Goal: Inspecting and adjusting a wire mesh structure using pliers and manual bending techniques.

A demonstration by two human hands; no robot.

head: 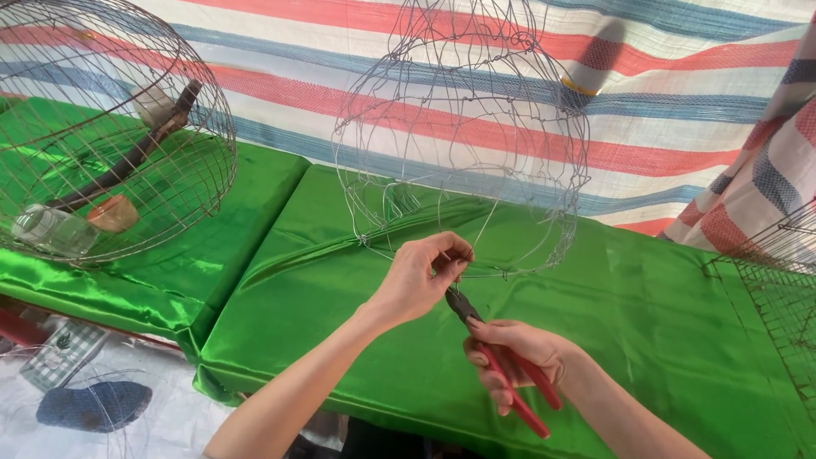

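L hand [416, 276] fingers pinched, wrist bent up; R hand [518, 353] fingers curled in grip.

Wire frame [463, 144] blocks ahead; green cloth [663, 314] open right; round cage [110, 127] far left.

Finished cage [110, 136] left of wire frame [463, 144]

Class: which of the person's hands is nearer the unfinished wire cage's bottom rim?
Left. The left hand pinches the unfinished wire cage at its rim; the right hand is lower, gripping the red-handled pliers.
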